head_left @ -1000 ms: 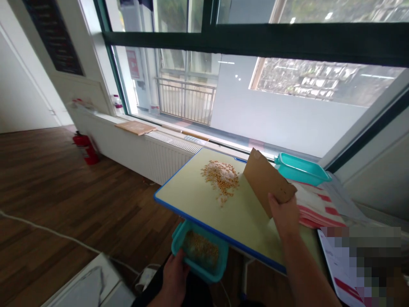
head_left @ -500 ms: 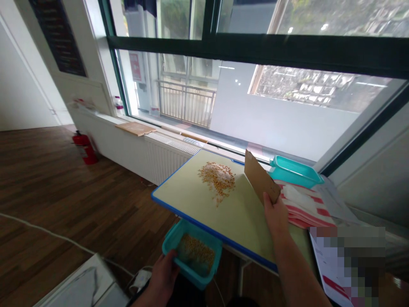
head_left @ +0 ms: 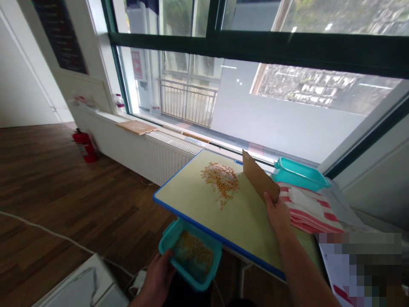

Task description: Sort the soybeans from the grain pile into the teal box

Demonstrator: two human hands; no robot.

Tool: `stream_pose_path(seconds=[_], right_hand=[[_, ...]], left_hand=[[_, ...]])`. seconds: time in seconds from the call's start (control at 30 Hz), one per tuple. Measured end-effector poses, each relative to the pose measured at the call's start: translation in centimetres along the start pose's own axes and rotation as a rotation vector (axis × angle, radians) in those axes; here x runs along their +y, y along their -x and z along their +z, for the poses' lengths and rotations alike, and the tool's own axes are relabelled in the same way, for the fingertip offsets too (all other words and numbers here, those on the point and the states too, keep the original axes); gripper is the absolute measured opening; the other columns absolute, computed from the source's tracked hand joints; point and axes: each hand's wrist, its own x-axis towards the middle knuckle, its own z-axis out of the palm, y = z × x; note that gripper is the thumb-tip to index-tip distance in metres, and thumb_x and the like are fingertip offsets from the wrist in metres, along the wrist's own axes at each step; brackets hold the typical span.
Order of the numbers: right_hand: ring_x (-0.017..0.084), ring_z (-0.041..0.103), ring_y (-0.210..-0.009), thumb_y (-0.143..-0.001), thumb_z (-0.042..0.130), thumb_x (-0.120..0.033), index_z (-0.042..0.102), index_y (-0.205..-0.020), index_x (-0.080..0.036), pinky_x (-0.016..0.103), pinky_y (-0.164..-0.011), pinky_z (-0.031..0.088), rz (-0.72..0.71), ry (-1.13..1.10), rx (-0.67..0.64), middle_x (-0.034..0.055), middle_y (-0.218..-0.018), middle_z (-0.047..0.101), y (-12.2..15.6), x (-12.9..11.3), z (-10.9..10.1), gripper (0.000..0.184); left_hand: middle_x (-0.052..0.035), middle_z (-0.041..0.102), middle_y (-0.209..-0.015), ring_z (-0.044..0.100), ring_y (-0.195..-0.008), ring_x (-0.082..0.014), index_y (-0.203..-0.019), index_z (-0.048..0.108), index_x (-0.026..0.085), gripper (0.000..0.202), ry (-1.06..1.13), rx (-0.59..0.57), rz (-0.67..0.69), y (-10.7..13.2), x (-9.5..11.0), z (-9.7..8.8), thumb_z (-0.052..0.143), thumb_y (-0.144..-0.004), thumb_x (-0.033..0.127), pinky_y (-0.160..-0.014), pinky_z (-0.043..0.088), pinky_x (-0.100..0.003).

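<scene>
My right hand (head_left: 277, 213) grips a brown cardboard sheet (head_left: 257, 177), held on edge on the pale table top (head_left: 198, 200) just right of a pile of yellow beans (head_left: 222, 179). My left hand (head_left: 158, 277) holds a teal tray (head_left: 169, 241) with beans in it below the table's blue front edge. The pile lies loose on the table, a thin trail of beans running toward the front edge.
A second teal tray (head_left: 300, 174) stands at the table's back right by the window. A red-and-white striped cloth (head_left: 311, 207) and papers lie to the right. A radiator, a wooden board on the sill and a red fire extinguisher (head_left: 83, 146) stand along the wall at left.
The cardboard has turned more edge-on and come closer to the bean pile. My left hand has shifted the teal tray slightly left under the table edge.
</scene>
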Motion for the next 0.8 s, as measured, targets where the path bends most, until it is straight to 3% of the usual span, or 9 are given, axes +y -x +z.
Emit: stream_pose_path(seconds=[0.17, 0.47, 0.8], right_hand=[[0.027, 0.061, -0.079, -0.083, 0.032, -0.056, 0.063, -0.105, -0.008, 0.032, -0.064, 0.040, -0.023, 0.027, -0.047, 0.0174, -0.085, 0.067, -0.4, 0.4, -0.2, 0.061], [0.028, 0.063, -0.080, -0.087, 0.034, -0.049, 0.064, -0.102, -0.004, 0.032, -0.063, 0.040, 0.001, 0.143, -0.046, 0.0206, -0.086, 0.067, 0.2, 0.4, -1.0, 0.056], [0.025, 0.063, -0.072, -0.089, 0.031, -0.044, 0.064, -0.103, -0.006, 0.032, -0.064, 0.041, -0.123, 0.320, 0.022, 0.0174, -0.080, 0.068, 6.0, -0.3, -2.5, 0.052]], left_hand=[[-0.0023, 0.062, -0.066, 0.059, -0.056, -0.0133, -0.076, 0.057, 0.014, 0.012, 0.011, 0.033, 0.033, -0.7, 0.7, -0.5, 0.057, -0.070, 0.003, -0.054, 0.049, -0.024], [0.0001, 0.060, -0.063, 0.056, -0.055, -0.0114, -0.073, 0.057, 0.015, 0.012, 0.012, 0.040, 0.057, 0.5, 2.3, -1.1, 0.058, -0.068, 0.004, -0.055, 0.048, -0.024], [-0.0007, 0.060, -0.064, 0.054, -0.054, -0.0106, -0.073, 0.058, 0.014, 0.009, 0.035, 0.053, 0.016, 3.2, 3.3, -2.2, 0.060, -0.068, 0.006, -0.049, 0.044, -0.021]])
